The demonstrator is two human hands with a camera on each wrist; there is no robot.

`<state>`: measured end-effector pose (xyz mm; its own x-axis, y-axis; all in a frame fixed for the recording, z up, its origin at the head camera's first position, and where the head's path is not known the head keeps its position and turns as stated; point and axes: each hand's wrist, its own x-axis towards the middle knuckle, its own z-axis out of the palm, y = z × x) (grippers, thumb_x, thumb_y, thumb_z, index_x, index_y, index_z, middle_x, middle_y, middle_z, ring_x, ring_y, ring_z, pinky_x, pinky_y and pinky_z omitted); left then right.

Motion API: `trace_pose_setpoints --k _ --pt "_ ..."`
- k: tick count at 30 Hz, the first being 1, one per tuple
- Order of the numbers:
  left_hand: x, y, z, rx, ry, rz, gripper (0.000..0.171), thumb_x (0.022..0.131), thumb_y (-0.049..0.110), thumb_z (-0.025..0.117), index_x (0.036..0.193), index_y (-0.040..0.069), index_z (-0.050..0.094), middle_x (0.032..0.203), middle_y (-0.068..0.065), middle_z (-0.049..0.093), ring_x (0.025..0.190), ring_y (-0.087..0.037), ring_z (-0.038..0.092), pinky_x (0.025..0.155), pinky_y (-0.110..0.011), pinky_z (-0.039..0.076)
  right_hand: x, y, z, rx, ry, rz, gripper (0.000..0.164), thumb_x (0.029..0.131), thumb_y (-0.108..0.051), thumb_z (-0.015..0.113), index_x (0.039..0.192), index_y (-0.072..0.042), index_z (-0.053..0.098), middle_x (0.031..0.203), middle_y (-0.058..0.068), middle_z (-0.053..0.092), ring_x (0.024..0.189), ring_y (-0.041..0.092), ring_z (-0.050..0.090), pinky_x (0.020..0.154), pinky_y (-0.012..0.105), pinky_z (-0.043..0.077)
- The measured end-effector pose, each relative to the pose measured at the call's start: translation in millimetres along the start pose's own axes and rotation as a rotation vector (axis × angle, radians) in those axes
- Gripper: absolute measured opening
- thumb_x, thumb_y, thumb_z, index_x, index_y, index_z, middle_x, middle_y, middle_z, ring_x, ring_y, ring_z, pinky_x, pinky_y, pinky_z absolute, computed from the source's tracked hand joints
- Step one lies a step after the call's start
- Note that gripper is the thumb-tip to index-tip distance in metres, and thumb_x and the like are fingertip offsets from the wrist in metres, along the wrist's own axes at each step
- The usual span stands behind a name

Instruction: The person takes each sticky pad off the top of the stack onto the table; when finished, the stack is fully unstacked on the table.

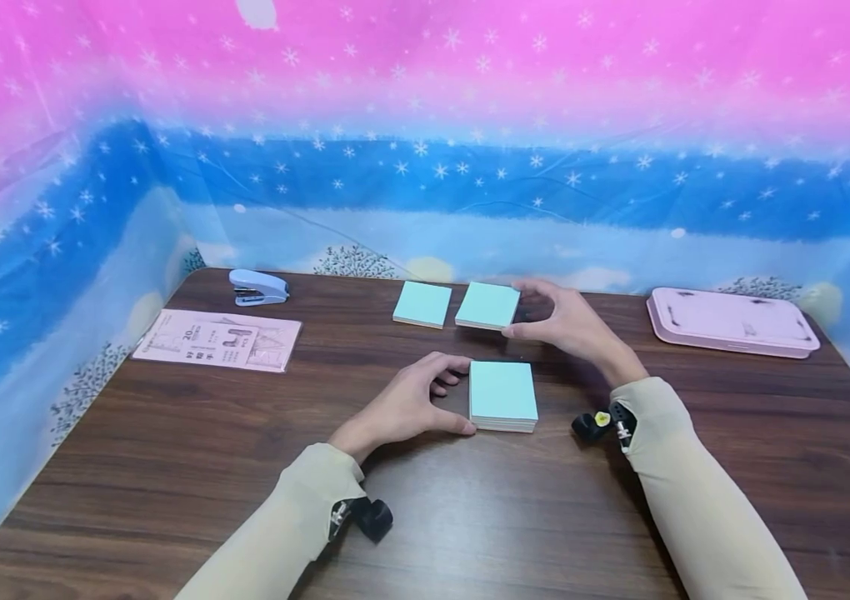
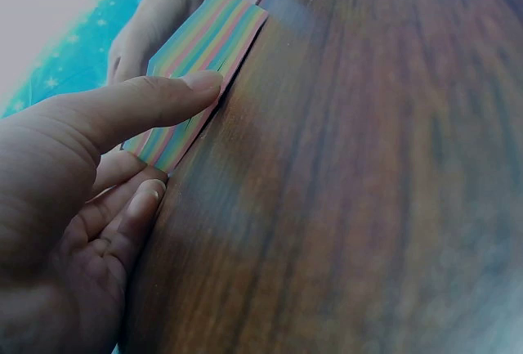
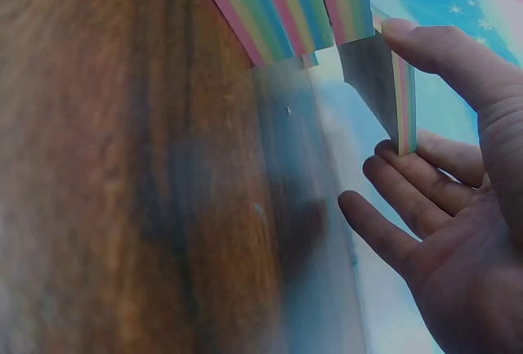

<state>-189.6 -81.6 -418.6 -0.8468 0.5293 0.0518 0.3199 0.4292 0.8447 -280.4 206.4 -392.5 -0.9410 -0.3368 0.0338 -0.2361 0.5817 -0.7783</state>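
Note:
A thick stack of mint-topped sticky note pads (image 1: 502, 392) sits on the table, its sides striped in pastel layers (image 2: 204, 43). My left hand (image 1: 412, 402) holds this stack at its left side, thumb at the near corner and fingers at the far one. Farther back, my right hand (image 1: 569, 321) pinches a thinner sticky note pad (image 1: 487, 306) by its right edge. In the right wrist view that pad (image 3: 405, 100) is tilted up with its dark underside showing. Left of it, another thin mint pad (image 1: 422, 303) lies flat.
A pale blue stapler (image 1: 258, 287) stands at the back left, with a pink printed packet (image 1: 218, 340) in front of it. A pink case (image 1: 732, 322) lies at the back right of the wooden table (image 1: 425, 533). A patterned curtain (image 1: 425, 167) borders the table's back and sides.

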Motion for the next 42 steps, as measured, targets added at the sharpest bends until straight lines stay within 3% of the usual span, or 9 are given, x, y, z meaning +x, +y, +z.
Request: trace_pose_setpoints --k 5,17,32,42 --pt "0.1 -0.2 -0.3 0.004 0.005 0.009 0.081 0.078 0.021 0.097 0.149 0.01 0.059 0.136 -0.003 0.061 0.12 -0.021 0.06 0.102 -0.034 0.053 1 3 2 0.004 0.005 0.008 0.09 0.083 -0.049 0.091 0.156 -0.013 0.053 0.156 0.009 0.051 0.147 0.032 0.041 0.12 0.06 0.033" --pt "0.6 0.3 -1.0 0.001 0.007 0.006 0.082 0.078 0.021 0.098 0.149 0.009 0.058 0.137 -0.003 0.061 0.121 -0.021 0.061 0.102 -0.033 0.053 6 9 8 0.001 -0.023 -0.002 0.09 0.083 -0.048 0.091 0.156 -0.013 0.052 0.148 0.013 0.058 0.134 0.032 0.056 0.112 0.054 0.045" --pt "1.5 -0.2 -1.1 -0.001 0.002 0.015 0.081 0.078 0.021 0.097 0.148 0.009 0.059 0.137 -0.004 0.061 0.121 -0.021 0.061 0.102 -0.033 0.053 6 11 13 0.003 -0.039 -0.012 0.086 0.086 -0.041 0.09 0.157 -0.013 0.051 0.153 0.014 0.054 0.14 0.035 0.051 0.117 0.055 0.04" --pt "1.5 -1.0 -0.4 -0.006 0.0 0.015 0.08 0.079 0.021 0.097 0.148 0.009 0.059 0.137 -0.004 0.061 0.121 -0.021 0.06 0.102 -0.033 0.053 5 9 13 -0.032 -0.096 -0.027 0.087 0.09 -0.038 0.087 0.162 -0.014 0.045 0.161 0.012 0.045 0.147 0.035 0.043 0.12 0.056 0.035"
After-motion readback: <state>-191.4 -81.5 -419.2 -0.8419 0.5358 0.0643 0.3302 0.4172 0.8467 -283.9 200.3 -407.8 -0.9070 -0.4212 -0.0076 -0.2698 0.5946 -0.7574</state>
